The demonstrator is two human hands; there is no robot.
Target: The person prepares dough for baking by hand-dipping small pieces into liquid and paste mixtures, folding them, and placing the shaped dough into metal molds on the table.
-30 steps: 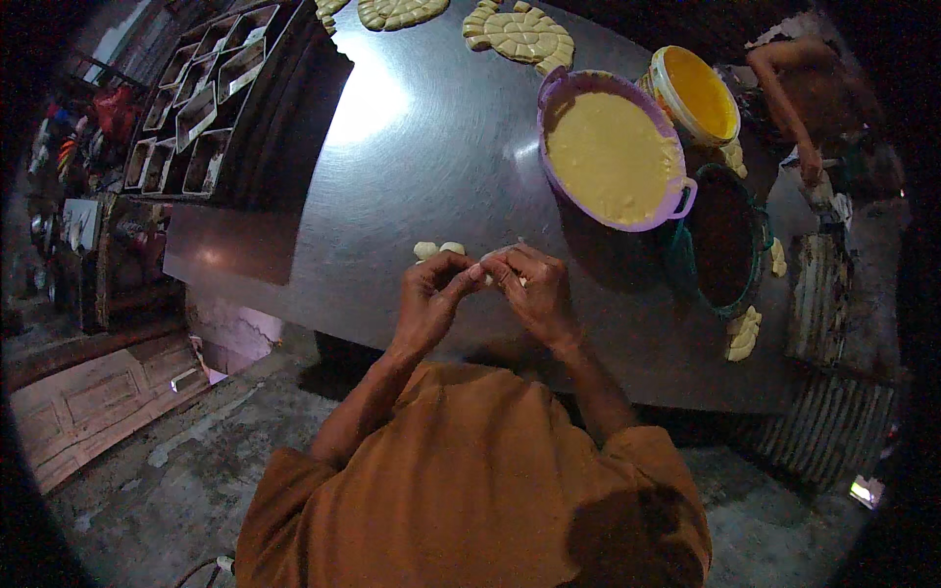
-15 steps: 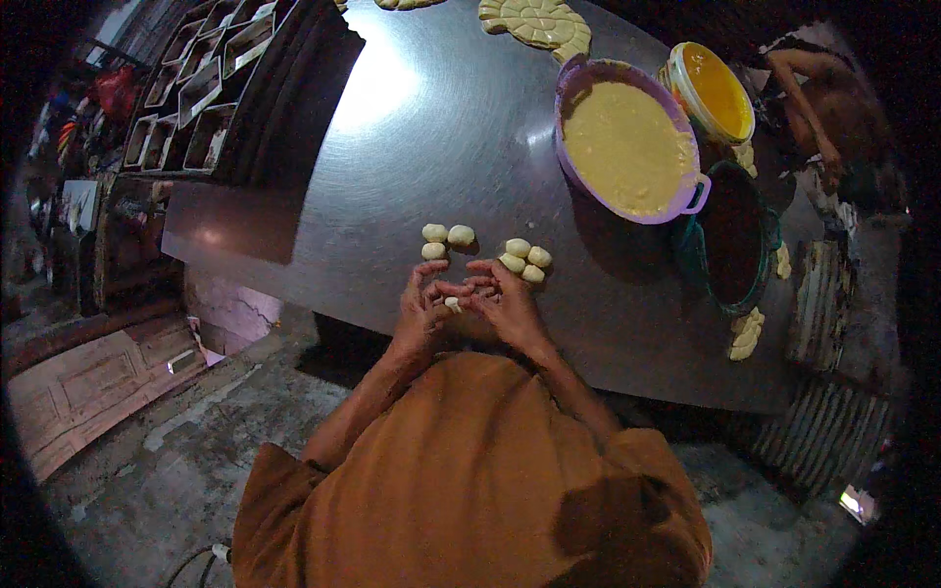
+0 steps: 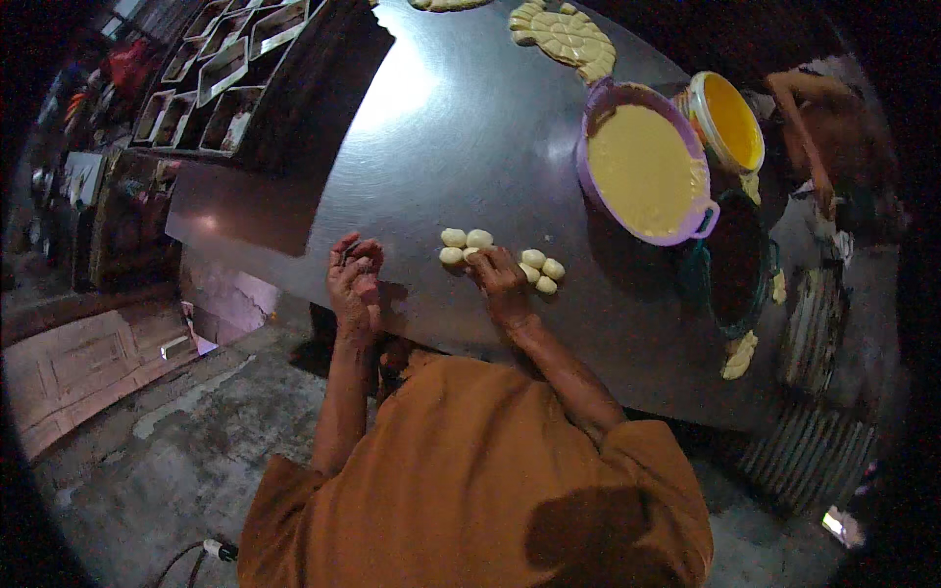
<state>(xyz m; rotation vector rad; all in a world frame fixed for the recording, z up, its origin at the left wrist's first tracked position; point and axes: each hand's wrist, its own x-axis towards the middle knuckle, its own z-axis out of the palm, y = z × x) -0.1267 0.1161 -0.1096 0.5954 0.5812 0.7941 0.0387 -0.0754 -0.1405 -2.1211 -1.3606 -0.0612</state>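
Note:
My right hand [image 3: 502, 280] reaches over the metal table, its fingertips pinching a small pale dough ball [image 3: 470, 254] against a little cluster. Three more dough balls [image 3: 452, 238] sit touching or close around it. Just right of that hand is a second cluster of dough balls [image 3: 553, 268], partly covered by the fingers. Raised above the table's near edge, my left hand [image 3: 355, 279] is empty, its fingers loosely bent and apart.
A purple basin of yellow batter [image 3: 642, 167] stands right of the hands, beside a yellow-lined bucket [image 3: 730, 122] and a dark green tub [image 3: 730, 265]. Scored dough pieces [image 3: 564, 37] lie at the back. Metal moulds [image 3: 223, 73] fill a rack at far left. Someone's arm [image 3: 809, 132] shows at right.
My hands have come apart from working together near my body. The right one carried a dough ball forward to the left cluster, while the left one drew back leftward.

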